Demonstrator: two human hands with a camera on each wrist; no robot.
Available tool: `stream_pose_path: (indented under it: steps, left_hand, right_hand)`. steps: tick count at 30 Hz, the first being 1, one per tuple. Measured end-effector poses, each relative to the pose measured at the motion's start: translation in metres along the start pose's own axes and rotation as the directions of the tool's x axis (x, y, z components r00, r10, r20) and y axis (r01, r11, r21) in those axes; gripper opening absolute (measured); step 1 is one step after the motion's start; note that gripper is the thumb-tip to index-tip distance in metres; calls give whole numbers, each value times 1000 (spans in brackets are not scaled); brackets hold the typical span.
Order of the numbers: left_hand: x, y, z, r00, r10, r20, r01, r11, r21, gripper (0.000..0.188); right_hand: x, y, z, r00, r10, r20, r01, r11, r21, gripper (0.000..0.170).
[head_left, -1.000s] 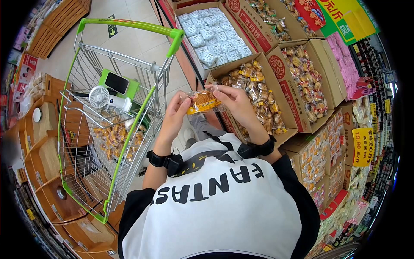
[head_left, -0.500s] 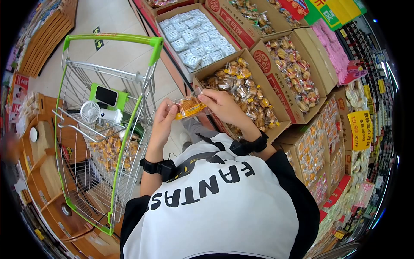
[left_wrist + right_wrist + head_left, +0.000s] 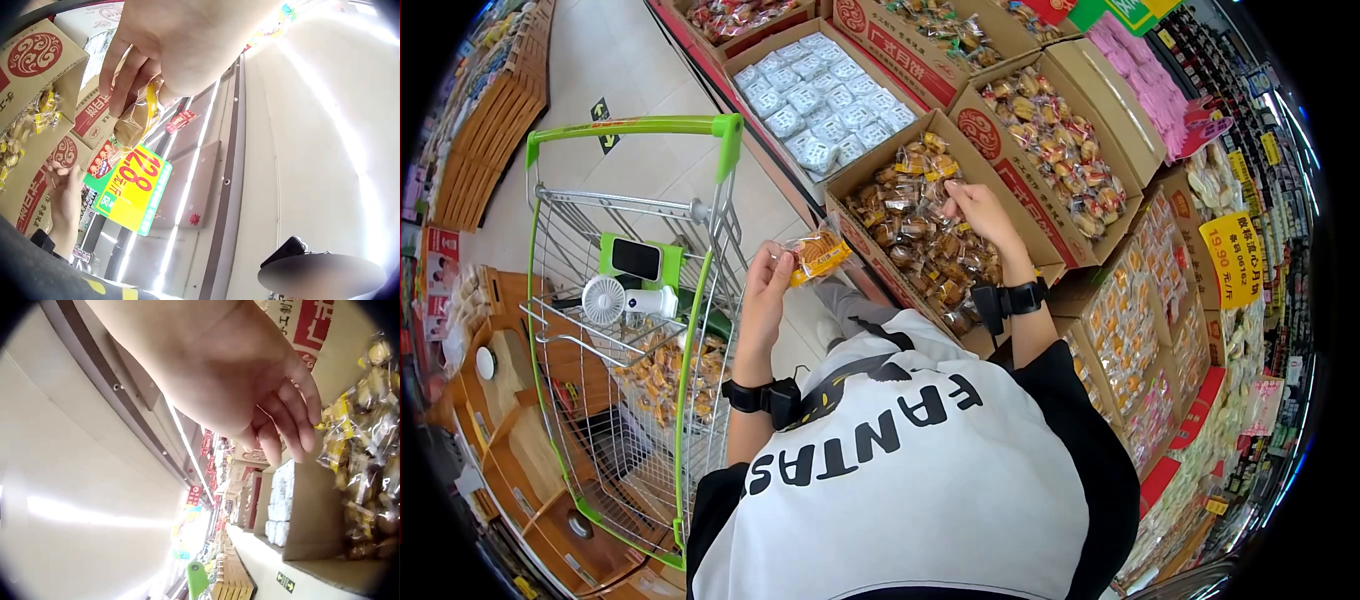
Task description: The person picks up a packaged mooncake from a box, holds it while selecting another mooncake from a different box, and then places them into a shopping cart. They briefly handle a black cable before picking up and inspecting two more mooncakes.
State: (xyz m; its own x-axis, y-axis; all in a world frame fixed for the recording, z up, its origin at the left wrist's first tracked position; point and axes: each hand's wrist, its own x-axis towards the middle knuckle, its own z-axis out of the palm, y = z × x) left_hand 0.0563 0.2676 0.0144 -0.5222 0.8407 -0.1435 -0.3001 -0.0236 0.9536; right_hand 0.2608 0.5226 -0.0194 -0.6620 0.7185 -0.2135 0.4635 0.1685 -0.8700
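My left hand pinches a clear-wrapped mooncake with a yellow label, in front of my body. In the left wrist view the same mooncake hangs from the fingers, partly hidden by the hand. My right hand is over an open cardboard box heaped with wrapped mooncakes. Loosely bent and holding nothing, the fingers of the right hand show above the box's edge in the right wrist view.
A shopping cart with green trim stands at left, carrying a white fan, a phone and a bag of wrapped pastries. Beside the mooncake box is a box of white packets. More boxes and a yellow price sign line the right.
My right hand has let go of the mooncake and moved right, over the box. The left hand keeps hold of it. The view has turned, shifting cart and boxes left.
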Motion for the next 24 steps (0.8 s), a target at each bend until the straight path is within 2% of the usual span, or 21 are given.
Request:
stream_pose_path:
  steps: [3, 5, 6, 8, 9, 10, 12, 13, 14, 16, 17, 21, 23, 24]
  left_hand:
    - [2, -3, 0, 1000, 5, 15, -5, 1000, -11, 15]
    - [3, -3, 0, 1000, 9, 17, -9, 1000, -20, 16]
    - [3, -3, 0, 1000, 8, 15, -8, 1000, -24, 16]
    - [2, -2, -1, 1000, 7, 11, -7, 1000, -27, 16]
    - [2, -1, -2, 1000, 2, 14, -1, 1000, -26, 16]
    - [2, -1, -3, 1000, -3, 17, 4, 1000, -24, 16]
    - [2, -1, -4, 1000, -7, 10, 7, 1000, -17, 15]
    - [2, 0, -4, 1000, -12, 3, 12, 1000, -11, 15]
    - [2, -1, -3, 1000, -11, 1, 11, 1000, -11, 15]
    - [3, -1, -3, 1000, -2, 1, 2, 1000, -22, 15]
    - [3, -2, -4, 1000, -1, -2, 1, 1000, -23, 15]
    - [2, -3, -6, 1000, -9, 18, 9, 1000, 1, 15]
    - [3, -4, -5, 999, -6, 38, 6, 1000, 0, 15]
    - [3, -4, -5, 999, 3, 43, -3, 1000, -2, 15]
  right_hand:
    - [8, 31, 4, 999, 45, -28, -47, 996, -82, 41]
    - [5, 34, 11, 989, 141, 53, -130, 976, -175, 33]
    - [4, 37, 17, 989, 140, 54, -129, 976, -174, 33]
    - [3, 47, 30, 999, 48, 22, -38, 944, -328, 21]
    - [7, 56, 35, 994, 94, 48, -75, 949, -305, 14]
    - [7, 53, 38, 994, 93, 49, -73, 949, -305, 14]
    - [5, 48, 47, 988, -95, 119, 134, 914, -383, 13]
    - [10, 52, 48, 961, -153, 230, 241, 873, -425, 13]
    - [10, 57, 53, 960, -154, 233, 243, 872, -425, 13]
    - [9, 65, 63, 961, -104, 256, 235, 794, -560, 15]
    - [12, 66, 66, 956, -8, 292, 172, 823, -541, 17]
    - [4, 60, 78, 961, 45, 272, 124, 811, -572, 20]
    - [-1, 58, 86, 973, 97, 209, 86, 690, -719, 25]
    - [-1, 58, 85, 972, 97, 212, 88, 688, -720, 25]
